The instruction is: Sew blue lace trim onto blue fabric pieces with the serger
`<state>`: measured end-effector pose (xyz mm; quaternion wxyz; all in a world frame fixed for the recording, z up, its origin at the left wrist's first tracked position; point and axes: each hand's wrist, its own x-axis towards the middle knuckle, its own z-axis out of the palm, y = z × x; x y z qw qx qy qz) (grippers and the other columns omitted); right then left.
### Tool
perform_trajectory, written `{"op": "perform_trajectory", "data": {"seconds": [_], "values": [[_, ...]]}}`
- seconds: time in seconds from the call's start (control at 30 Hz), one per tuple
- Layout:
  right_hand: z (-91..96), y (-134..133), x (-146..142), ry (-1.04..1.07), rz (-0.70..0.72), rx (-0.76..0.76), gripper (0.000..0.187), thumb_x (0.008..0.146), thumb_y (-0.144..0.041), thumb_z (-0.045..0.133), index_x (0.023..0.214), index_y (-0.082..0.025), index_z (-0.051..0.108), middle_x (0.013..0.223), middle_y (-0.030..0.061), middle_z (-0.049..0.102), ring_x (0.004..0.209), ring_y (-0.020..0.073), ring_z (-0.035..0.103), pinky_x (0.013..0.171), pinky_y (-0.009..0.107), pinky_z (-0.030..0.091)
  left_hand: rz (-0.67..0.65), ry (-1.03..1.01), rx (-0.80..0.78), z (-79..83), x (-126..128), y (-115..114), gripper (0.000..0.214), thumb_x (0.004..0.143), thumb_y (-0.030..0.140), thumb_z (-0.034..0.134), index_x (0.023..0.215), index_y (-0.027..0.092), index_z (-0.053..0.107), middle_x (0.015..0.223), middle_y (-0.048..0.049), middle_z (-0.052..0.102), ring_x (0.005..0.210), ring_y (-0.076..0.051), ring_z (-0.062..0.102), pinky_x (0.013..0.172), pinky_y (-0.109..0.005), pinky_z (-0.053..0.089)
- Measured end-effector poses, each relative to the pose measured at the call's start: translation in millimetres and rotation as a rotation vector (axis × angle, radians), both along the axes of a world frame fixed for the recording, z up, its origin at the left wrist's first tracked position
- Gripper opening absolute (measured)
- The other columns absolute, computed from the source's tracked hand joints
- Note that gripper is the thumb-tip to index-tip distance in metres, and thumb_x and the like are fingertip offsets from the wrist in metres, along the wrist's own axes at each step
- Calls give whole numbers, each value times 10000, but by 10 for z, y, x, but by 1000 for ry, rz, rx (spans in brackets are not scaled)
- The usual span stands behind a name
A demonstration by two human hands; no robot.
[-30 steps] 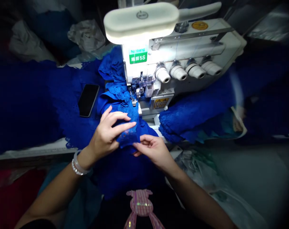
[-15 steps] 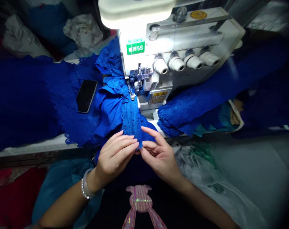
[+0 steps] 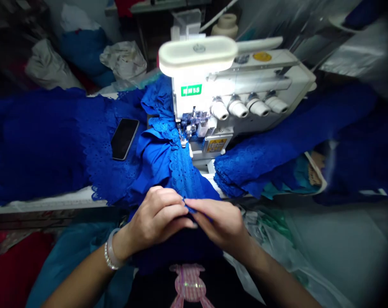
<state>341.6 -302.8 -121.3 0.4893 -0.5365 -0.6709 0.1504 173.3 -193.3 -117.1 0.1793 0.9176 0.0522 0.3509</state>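
Person wears a black top [image 3: 152, 287] w/ pink sequin figure [image 3: 190, 285] at its chest, plus pale bangle [image 3: 111, 249] & beaded bracelet [image 3: 106, 258] on L wrist [image 3: 125, 242].

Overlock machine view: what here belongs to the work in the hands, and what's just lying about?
In use:
left hand
right hand
blue lace fabric between them
overlock machine

Lying about:
black smartphone
blue lace pile
crumpled plastic bag

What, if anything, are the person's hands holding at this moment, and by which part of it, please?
The left hand and right hand hold the blue lace-edged fabric by its near edge, pinched between them; the fingers hide the exact grip.
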Motion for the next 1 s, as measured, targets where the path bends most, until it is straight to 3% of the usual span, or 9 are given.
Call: {"op": "perform_trajectory", "data": {"seconds": [0.07, 0.13, 0.27, 0.37, 0.47, 0.77, 0.9, 1.0], "values": [[-11, 30, 8, -169, -29, 124, 282, 911, -84, 526, 1117, -190, 688, 827, 57, 755, 744, 157, 721, 695, 245, 595, 33, 61, 53, -2, 87, 138, 540, 865, 354, 678, 1277, 60, 491, 1189, -205, 615, 1194, -273, 552, 992, -424, 453], [-21, 42, -12, -273, -91, 191, 272, 914, -77, 525, 1089, -193, 699, 778, 51, 719, 696, 148, 689, 632, 246, 573, 157, 154, 153, 0, 200, 287, 568, 926, 322, 576, 1377, 17, 414, 1288, -255, 554, 1255, -315, 503, 1000, -457, 421], [-57, 5, -32, -369, -36, 279, 310, 924, -62, 482, 1165, -133, 663, 989, 128, 738, 887, 193, 708, 733, 286, 589, 334, 124, 283, 29, 362, 487, 304, 952, 168, 508, 1235, 125, 612, 1007, -116, 673, 958, -227, 613, 827, -364, 438], [-105, -15, 8, -385, 25, 283, 346, 949, -76, 415, 1233, -79, 614, 1097, 177, 728, 988, 219, 707, 768, 304, 596, 286, 104, 301, 53, 363, 504, 263, 933, 146, 534, 1163, 120, 659, 1036, -122, 680, 993, -247, 613, 826, -372, 447], [-156, 68, 66, -425, -42, 307, 325, 949, -75, 425, 1204, -80, 626, 1092, 176, 737, 960, 214, 721, 736, 299, 601, 228, 141, 307, 74, 314, 489, 299, 933, 102, 477, 1183, 90, 640, 1142, -152, 680, 1116, -280, 593, 890, -418, 450], [-234, 675, 280, -587, -228, 477, 258, 842, -21, 621, 1090, -70, 668, 1021, 160, 759, 802, 227, 713, 647, 328, 578, 209, 152, 223, 117, 307, 705, 334, 919, 45, 451, 1113, 173, 691, 1113, -97, 714, 1064, -237, 634, 855, -400, 460], [-185, 868, 399, -665, -260, 462, 269, 839, -59, 640, 1106, -80, 670, 1049, 145, 754, 777, 220, 693, 645, 330, 566, 165, 210, 100, 212, 313, 902, 379, 911, 40, 442, 1076, 237, 721, 1138, -59, 712, 1092, -216, 624, 918, -417, 444], [-164, 940, 475, -702, -272, 433, 260, 849, -151, 663, 1097, -72, 672, 1033, 166, 743, 780, 232, 684, 669, 345, 571, 48, 337, -142, 409, 287, 1099, 295, 913, 143, 508, 1073, 252, 732, 1187, -56, 678, 1111, -206, 614, 972, -398, 458]]}}
